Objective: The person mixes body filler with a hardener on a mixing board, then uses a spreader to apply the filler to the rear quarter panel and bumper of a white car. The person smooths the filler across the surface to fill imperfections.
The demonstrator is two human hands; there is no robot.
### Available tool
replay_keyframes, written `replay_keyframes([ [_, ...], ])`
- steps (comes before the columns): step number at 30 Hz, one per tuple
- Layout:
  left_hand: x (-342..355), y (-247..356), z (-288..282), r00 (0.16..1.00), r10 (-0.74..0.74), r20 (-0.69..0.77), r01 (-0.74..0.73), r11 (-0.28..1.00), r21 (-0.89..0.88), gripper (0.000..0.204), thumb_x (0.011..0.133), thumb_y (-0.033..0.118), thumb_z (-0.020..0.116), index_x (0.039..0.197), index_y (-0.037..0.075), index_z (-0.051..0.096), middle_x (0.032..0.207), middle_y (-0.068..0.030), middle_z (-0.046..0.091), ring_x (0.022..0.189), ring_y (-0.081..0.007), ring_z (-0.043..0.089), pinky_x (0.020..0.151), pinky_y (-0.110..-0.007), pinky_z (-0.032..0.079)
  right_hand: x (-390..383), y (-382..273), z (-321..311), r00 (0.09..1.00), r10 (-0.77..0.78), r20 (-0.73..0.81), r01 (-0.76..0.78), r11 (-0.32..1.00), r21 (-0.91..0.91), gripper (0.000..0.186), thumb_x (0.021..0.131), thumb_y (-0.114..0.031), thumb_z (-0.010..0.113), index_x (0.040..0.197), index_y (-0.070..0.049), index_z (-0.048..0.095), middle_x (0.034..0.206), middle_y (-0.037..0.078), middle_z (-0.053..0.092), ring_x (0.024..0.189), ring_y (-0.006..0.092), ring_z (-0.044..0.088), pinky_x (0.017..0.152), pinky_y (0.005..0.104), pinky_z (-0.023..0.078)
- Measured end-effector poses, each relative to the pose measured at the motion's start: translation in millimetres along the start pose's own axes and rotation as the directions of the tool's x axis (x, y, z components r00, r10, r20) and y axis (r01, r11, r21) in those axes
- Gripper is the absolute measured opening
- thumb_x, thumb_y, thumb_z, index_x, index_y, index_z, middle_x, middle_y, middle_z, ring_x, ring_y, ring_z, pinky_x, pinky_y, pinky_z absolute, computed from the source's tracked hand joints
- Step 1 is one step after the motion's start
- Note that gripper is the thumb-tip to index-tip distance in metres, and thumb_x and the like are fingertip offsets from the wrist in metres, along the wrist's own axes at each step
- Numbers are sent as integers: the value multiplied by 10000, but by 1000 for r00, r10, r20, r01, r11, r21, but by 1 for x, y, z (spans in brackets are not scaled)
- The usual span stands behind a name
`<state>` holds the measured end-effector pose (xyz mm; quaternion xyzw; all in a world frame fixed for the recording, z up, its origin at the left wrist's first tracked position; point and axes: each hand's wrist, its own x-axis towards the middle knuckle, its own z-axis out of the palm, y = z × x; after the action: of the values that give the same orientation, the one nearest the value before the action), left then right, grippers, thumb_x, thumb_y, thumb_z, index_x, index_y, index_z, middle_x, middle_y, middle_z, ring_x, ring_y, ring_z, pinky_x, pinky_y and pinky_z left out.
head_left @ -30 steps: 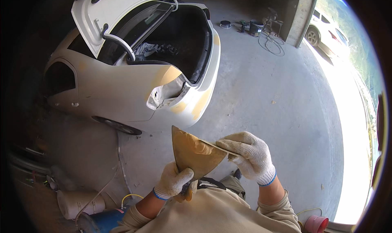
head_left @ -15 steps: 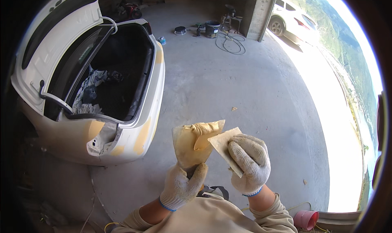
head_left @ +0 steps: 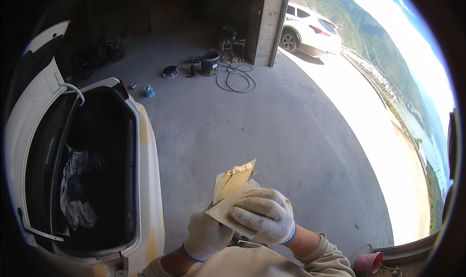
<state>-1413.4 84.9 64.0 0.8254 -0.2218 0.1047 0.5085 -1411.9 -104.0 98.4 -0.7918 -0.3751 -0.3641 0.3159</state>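
My left hand point(head_left: 206, 235), in a white knit glove, grips a putty spreader point(head_left: 219, 184) that stands up from it. Pale yellow putty point(head_left: 239, 180) coats its face and ridges along the top edge. In my gloved right hand point(head_left: 267, 216) is a second flat spreader point(head_left: 227, 203), stained beige, with my fingers laid over its face. This one crosses in front of the lower part of the first. Whether the two blades touch is hard to tell. My left fingers are partly hidden behind the right spreader.
Left of me stands a white car point(head_left: 154, 199) with its trunk up and yellowish patches on its body. A blue-lidded can point(head_left: 149, 91), a black bucket point(head_left: 209, 66) and a coiled hose point(head_left: 247, 85) lie farther off. A pink bucket point(head_left: 366, 263) sits at lower right; a white SUV point(head_left: 310, 32) is outside.
My view has swung right, so the car sits farther left. The right spreader has moved left and down across the left one, whose putty now looks smoother and more spread out.
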Motion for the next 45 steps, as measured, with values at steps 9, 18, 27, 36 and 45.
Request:
replay_keyframes([
  [9,163,-117,-15,989,-146,4,145,986,87,255,928,171,738,1165,82,706,750,-130,714,655,-334,721,590,-401,571,83,180,109,976,200,-90,-185,971,153,421,730,-155,834,1150,-139,799,1090,53,730,1010,296,703,867,410,580],
  [18,375,-256,-31,863,-499,-78,466,846,-257,241,988,228,719,937,-8,728,775,-80,742,709,-156,728,596,-303,529,201,423,207,766,569,-300,-203,656,727,366,1035,-304,679,1205,16,728,1173,160,725,1090,299,692,943,420,553],
  [27,539,-358,-71,812,-494,311,462,219,-859,321,1024,251,610,1153,-42,583,878,-66,639,659,-145,618,637,-319,531,351,589,335,946,254,201,-312,551,774,520,1047,-453,610,1218,21,742,1233,218,728,1128,359,707,967,430,564],
  [36,698,-554,-168,777,-543,318,532,296,-793,226,1055,213,620,981,-1,629,659,-22,624,536,-107,566,552,-289,479,451,788,498,811,-117,573,-110,932,345,217,945,-134,702,1123,-22,756,1070,162,753,922,305,753,751,374,606],
  [45,848,-724,-276,776,-600,-192,573,799,-182,491,992,219,681,1437,49,562,741,-103,701,589,-271,685,562,-391,538,539,855,709,982,166,96,-183,960,213,355,1004,-268,684,1276,-40,673,1264,189,640,1113,393,658,958,523,569],
])
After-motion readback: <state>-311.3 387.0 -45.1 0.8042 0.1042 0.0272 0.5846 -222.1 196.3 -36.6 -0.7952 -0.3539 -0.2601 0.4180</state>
